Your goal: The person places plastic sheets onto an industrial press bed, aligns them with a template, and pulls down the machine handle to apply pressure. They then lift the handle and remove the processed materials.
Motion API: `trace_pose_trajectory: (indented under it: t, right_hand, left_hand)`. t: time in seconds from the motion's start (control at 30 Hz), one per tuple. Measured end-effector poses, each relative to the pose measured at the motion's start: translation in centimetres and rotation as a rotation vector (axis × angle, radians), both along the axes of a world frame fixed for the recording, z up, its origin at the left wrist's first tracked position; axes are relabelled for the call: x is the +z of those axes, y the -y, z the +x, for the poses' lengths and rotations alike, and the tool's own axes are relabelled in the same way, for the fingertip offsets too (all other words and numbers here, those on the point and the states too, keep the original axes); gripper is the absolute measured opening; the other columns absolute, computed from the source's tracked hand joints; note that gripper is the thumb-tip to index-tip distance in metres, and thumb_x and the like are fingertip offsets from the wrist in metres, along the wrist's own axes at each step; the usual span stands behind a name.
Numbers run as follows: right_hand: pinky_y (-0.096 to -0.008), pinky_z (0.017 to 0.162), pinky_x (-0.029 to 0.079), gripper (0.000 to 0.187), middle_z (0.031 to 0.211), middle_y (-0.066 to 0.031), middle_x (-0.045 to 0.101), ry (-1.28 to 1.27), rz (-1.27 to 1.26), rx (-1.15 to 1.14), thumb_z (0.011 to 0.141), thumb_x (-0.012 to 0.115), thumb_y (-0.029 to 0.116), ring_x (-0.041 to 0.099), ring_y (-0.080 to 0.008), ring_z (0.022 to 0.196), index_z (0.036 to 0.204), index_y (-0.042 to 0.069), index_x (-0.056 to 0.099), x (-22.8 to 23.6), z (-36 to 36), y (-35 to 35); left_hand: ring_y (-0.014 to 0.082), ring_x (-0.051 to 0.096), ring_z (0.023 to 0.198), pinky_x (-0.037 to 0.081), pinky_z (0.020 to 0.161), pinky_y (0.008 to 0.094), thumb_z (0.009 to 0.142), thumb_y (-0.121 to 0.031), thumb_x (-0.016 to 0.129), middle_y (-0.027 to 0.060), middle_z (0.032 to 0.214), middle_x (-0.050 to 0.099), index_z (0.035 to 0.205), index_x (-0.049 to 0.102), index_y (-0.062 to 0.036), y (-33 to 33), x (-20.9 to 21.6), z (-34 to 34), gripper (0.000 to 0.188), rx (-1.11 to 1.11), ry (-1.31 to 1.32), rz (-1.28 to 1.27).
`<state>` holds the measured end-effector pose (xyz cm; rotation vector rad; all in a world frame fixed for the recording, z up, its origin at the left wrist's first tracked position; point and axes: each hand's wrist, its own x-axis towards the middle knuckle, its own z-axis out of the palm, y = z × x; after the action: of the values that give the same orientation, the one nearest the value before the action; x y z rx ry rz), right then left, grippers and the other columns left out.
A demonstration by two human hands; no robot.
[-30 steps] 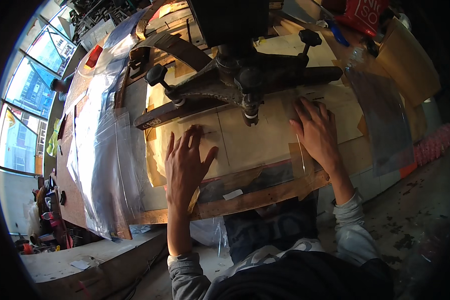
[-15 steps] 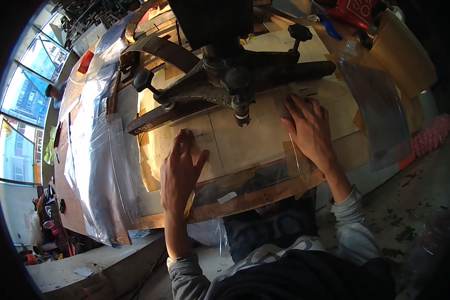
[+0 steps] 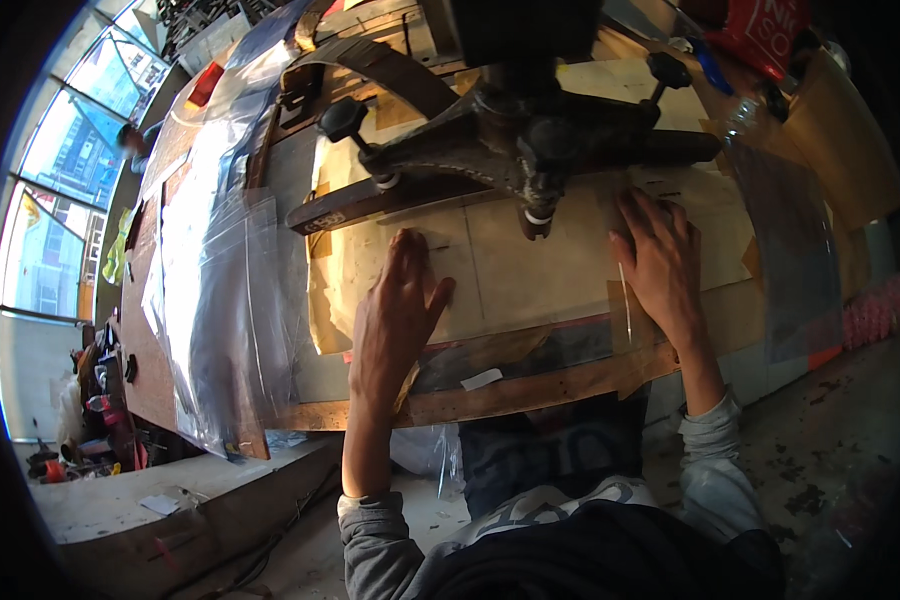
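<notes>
My left hand (image 3: 395, 315) lies flat on a yellowish sheet (image 3: 520, 280), fingers together and stretched forward, thumb apart. Further right, my right hand (image 3: 662, 262) rests on the same sheet with its fingers spread; its fingertips are close to the dark metal bar. Neither hand grips anything. Above the sheet hangs a black machine head (image 3: 525, 85) with a long dark bar (image 3: 360, 203) and black knobs (image 3: 343, 119). Thin pencil-like lines mark the sheet. Clear plastic and brown tape (image 3: 630, 330) lie along its near edge.
Clear plastic sheets (image 3: 225, 320) cover the table's left side; another clear sheet (image 3: 785, 240) hangs at the right. A red box (image 3: 205, 86), a brown paper bag (image 3: 850, 140) and a red bag (image 3: 765, 35) sit farther off. Someone (image 3: 135, 145) is near the windows.
The whole view has shifted, so table and machine appear farther right and slightly higher. Both hands keep about the same places on the sheet.
</notes>
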<state>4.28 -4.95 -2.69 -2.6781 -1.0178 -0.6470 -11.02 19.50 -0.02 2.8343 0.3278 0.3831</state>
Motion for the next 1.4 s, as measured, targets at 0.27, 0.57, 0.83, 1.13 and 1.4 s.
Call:
trace_pose_trajectory:
  t: [0.27, 0.57, 0.83, 1.13, 1.4]
  right_hand:
    - [-0.0420, 0.088, 0.040, 0.041, 0.124, -0.0051, 0.052, -0.029, -0.030, -0.050, 0.084, 0.061, 0.027, 0.048, -0.0262, 0.105, 0.120, 0.008, 0.055, 0.3, -0.2, 0.0]
    - [-0.0423, 0.089, 0.040, 0.042, 0.125, -0.0035, 0.052, -0.040, -0.039, -0.038, 0.084, 0.062, 0.029, 0.048, -0.0267, 0.108, 0.121, 0.010, 0.055, 0.2, 0.3, 0.4]
    - [-0.0432, 0.089, 0.040, 0.044, 0.127, -0.0024, 0.053, -0.062, -0.042, -0.031, 0.083, 0.063, 0.031, 0.047, -0.0276, 0.110, 0.121, 0.011, 0.056, 0.3, 0.6, 0.6]
    - [-0.0422, 0.085, 0.042, 0.041, 0.124, -0.0012, 0.055, -0.039, -0.022, -0.016, 0.084, 0.061, 0.032, 0.051, -0.0243, 0.104, 0.120, 0.012, 0.058, 0.0, 0.8, 0.7]
    - [-0.0414, 0.084, 0.042, 0.041, 0.124, -0.0008, 0.056, -0.034, 0.024, 0.065, 0.083, 0.062, 0.032, 0.051, -0.0242, 0.104, 0.119, 0.012, 0.058, -0.5, 1.2, 1.5]
  left_hand:
    - [0.0328, 0.054, 0.110, 0.054, 0.080, 0.0392, 0.084, -0.023, 0.062, 0.0209, 0.129, 0.045, 0.123, 0.046, 0.0072, 0.1, -0.2, 0.0, 0.052, -0.049, 0.023, 0.044]
    - [0.0337, 0.060, 0.099, 0.052, 0.081, 0.0401, 0.083, -0.026, 0.064, 0.0181, 0.128, 0.050, 0.123, 0.050, 0.0025, 0.4, -0.2, 0.2, 0.051, -0.001, 0.010, 0.044]
    - [0.0323, 0.062, 0.095, 0.055, 0.072, 0.0370, 0.082, -0.027, 0.063, 0.0228, 0.123, 0.049, 0.117, 0.050, 0.0077, 0.3, -0.5, 0.3, 0.051, -0.031, -0.007, 0.106]
    - [0.0306, 0.064, 0.070, 0.054, 0.062, 0.0368, 0.079, -0.029, 0.065, 0.0180, 0.109, 0.055, 0.108, 0.055, 0.0067, 0.2, -0.7, 0.6, 0.047, -0.058, 0.113, 0.151]
    - [0.0267, 0.063, 0.061, 0.048, 0.062, 0.0363, 0.075, -0.033, 0.069, 0.0127, 0.087, 0.060, 0.088, 0.061, 0.0004, 0.8, 0.0, 0.4, 0.037, 0.025, 0.034, 0.249]
